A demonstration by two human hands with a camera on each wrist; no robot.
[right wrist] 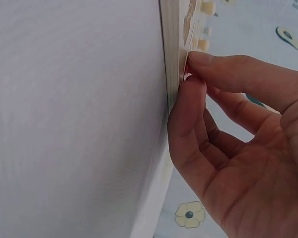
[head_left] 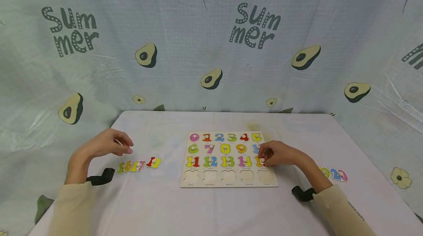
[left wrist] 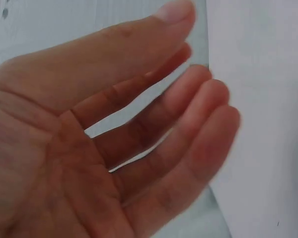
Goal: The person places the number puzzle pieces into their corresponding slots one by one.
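A wooden number puzzle board (head_left: 206, 184) lies on the white table, its upper three rows filled with knobbed number pieces and its front row of recesses bare. My right hand (head_left: 279, 153) is at the board's right side, thumb and index finger pinching a number piece (head_left: 258, 161) at the end of the third row. That piece starts with a yellow 1; the fingers mostly cover its second digit. In the right wrist view the fingertips (right wrist: 191, 87) meet at the board's edge. My left hand (head_left: 107, 143) hovers above the table's left side, fingers loosely bent, holding nothing.
Number pieces 16 (head_left: 124, 167), 17 (head_left: 137, 166) and 18 (head_left: 154, 162) lie left of the board, near the left hand. Beyond the right forearm are a piece reading 20 (head_left: 339, 175) and a partly hidden one ending in 9 (head_left: 325, 172). A printed curtain (head_left: 178, 81) hangs behind the table.
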